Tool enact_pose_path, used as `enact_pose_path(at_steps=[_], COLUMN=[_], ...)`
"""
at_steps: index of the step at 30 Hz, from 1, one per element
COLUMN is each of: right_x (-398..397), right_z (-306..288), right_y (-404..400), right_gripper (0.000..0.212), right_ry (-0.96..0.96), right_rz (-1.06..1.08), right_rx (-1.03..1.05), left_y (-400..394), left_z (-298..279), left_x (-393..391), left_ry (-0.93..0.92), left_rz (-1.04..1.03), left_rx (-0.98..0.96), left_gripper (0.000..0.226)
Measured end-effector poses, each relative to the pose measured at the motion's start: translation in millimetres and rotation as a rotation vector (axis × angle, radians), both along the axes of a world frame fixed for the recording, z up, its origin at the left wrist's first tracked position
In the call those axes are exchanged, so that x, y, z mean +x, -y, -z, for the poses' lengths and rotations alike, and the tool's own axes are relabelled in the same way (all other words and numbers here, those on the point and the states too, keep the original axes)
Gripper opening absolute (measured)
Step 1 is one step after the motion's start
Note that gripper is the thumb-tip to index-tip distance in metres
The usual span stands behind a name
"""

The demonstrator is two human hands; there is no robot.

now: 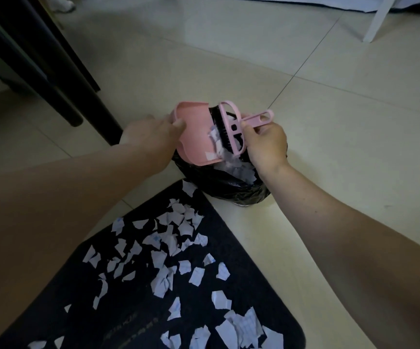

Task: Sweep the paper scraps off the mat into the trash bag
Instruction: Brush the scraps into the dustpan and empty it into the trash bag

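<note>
My left hand (153, 133) grips the back edge of a pink dustpan (193, 132), which is tilted over the open black trash bag (231, 185). My right hand (264, 144) holds a pink brush (231, 127) with black bristles against the pan's mouth, where a few white scraps lie. White paper fills the bag's opening. The dark mat (251, 280) lies in front of the bag, near me, with several torn paper scraps (171, 243) spread over it.
Dark furniture legs (53, 79) stand at the upper left on the pale tiled floor (354, 122). A white furniture leg (380, 18) is at the upper right. Someone's white shoe (63, 3) shows at the top left edge.
</note>
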State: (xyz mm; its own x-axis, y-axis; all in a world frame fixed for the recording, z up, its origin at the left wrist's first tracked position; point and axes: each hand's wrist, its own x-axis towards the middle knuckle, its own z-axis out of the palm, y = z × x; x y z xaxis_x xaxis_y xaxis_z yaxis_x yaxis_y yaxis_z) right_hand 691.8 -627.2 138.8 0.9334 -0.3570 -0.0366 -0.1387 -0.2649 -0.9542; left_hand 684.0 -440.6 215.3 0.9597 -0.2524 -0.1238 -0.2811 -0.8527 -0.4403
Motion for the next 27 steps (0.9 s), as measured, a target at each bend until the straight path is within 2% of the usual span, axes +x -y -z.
enact_pose_path(at_steps=[6, 9, 12, 14, 17, 22, 25, 27], right_x=[-1, 0, 1, -1, -5, -1, 0, 0], right_z=[-6, -13, -8, -2, 3, 8, 2, -2], right_y=[9, 1, -13, -16, -5, 7, 1, -7], right_gripper=[0.021, 0.015, 0.013, 0.013, 0.021, 0.022, 0.032, 0.026], right_ry=[0.082, 0.128, 0.09, 0.039, -0.079, -0.117, -0.142, -0.162], right_rz=[0.076, 0.036, -0.026, -0.034, 0.081, 0.234, 0.24, 0.205], right_rx=[0.113, 0.226, 0.287, 0.241, 0.035, -0.024, 0.077, 0.269], left_y=[-7, -4, 2, 6, 5, -3, -7, -8], left_z=[-2, -7, -10, -13, -19, -22, -19, -15], left_x=[-3, -5, -8, -11, -14, -17, -21, -25], left_ry=[0.029, 0.065, 0.115, 0.162, 0.221, 0.26, 0.281, 0.285], left_rz=[-0.018, 0.001, 0.038, 0.052, 0.076, 0.149, 0.22, 0.324], left_rx=[0.019, 0.076, 0.1, 0.114, 0.176, 0.185, 0.122, 0.103], left_gripper=[0.042, 0.043, 0.042, 0.039, 0.039, 0.034, 0.032, 0.033])
